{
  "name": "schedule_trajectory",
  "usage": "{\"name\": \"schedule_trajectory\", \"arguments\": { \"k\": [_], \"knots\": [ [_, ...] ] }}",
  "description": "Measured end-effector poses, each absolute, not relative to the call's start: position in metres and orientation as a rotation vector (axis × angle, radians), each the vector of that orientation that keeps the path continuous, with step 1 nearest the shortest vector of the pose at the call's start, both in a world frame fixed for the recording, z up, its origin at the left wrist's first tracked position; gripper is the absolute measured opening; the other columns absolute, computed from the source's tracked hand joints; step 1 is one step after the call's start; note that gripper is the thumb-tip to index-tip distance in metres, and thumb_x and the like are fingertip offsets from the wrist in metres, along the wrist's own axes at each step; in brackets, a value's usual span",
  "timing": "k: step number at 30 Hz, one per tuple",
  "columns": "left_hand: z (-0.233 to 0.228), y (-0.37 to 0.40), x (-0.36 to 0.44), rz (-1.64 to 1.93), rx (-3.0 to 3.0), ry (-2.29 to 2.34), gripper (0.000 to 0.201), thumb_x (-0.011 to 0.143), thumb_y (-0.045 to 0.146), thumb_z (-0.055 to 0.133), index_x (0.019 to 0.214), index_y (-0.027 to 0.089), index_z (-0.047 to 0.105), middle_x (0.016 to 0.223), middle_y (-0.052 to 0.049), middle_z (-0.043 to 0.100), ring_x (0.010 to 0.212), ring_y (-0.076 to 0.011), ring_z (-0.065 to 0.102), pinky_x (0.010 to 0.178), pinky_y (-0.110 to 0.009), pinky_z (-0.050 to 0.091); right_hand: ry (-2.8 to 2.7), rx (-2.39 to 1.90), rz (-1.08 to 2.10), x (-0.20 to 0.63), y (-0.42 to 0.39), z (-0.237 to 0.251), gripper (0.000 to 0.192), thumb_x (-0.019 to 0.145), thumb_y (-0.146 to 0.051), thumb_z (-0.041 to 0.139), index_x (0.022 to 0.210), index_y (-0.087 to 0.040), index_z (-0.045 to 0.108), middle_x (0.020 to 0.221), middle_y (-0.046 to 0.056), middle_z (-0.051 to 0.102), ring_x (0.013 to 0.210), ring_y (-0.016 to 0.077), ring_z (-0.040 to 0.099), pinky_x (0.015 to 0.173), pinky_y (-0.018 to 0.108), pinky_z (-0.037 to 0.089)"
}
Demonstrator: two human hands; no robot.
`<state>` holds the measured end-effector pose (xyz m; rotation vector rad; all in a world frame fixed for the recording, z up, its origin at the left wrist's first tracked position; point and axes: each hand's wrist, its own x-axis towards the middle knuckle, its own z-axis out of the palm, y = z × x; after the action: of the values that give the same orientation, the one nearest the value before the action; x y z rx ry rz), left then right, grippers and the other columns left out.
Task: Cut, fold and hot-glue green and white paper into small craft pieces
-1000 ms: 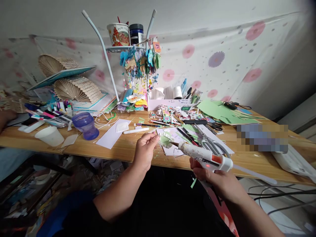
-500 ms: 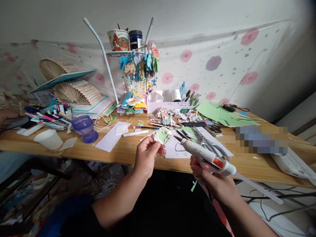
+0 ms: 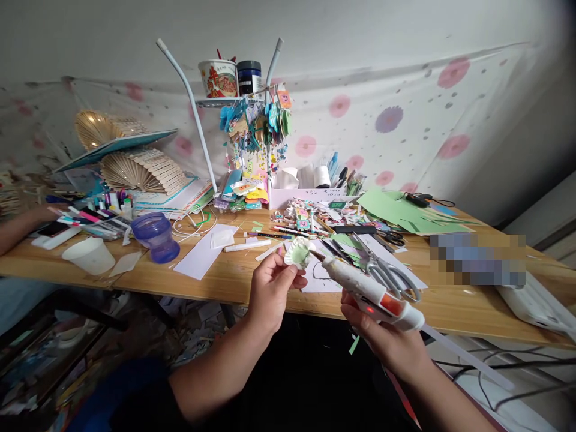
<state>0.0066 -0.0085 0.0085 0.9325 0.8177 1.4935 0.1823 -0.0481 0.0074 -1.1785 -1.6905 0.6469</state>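
My left hand [image 3: 270, 287] pinches a small round paper piece [image 3: 299, 252], pale green with a white frilled edge, held up over the front edge of the wooden table [image 3: 234, 276]. My right hand [image 3: 382, 336] grips a white hot glue gun [image 3: 373, 291] with a red button; its nozzle touches the paper piece from the right. A glue stick juts out of the gun's back end. Silver scissors [image 3: 387, 273] lie on white paper just behind the gun.
Clutter fills the table: a purple cup [image 3: 155, 235], a white paper cup [image 3: 89, 255], pens, green paper sheets [image 3: 405, 210], a white organiser box [image 3: 306, 192], a hanging rack of paper charms [image 3: 256, 120], wooden clip fans [image 3: 144, 168]. Another person's arm [image 3: 18, 222] rests at far left.
My left hand lifted the paper piece and turned it up, then the glue gun's nozzle came back against it. The view tilted down slightly.
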Motion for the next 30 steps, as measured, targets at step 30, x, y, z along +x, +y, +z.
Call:
{"name": "schedule_trajectory", "arguments": {
  "k": [30],
  "knots": [
    [0.001, -0.003, 0.0, 1.555, 1.225, 0.907, 0.018, 0.076, 0.029, 0.065, 0.067, 0.016, 0.058, 0.069, 0.0, 0.065, 0.066, -0.0132, 0.062, 0.067, -0.025, 0.05, -1.896, -1.147, 0.519, 0.181, -0.051, 0.01, 0.013, 0.082, -0.029, 0.053, 0.073, -0.02, 0.055, 0.066, 0.001, 0.058, 0.057, 0.0151, 0.056, 0.052, 0.026, 0.048]
  ]
}}
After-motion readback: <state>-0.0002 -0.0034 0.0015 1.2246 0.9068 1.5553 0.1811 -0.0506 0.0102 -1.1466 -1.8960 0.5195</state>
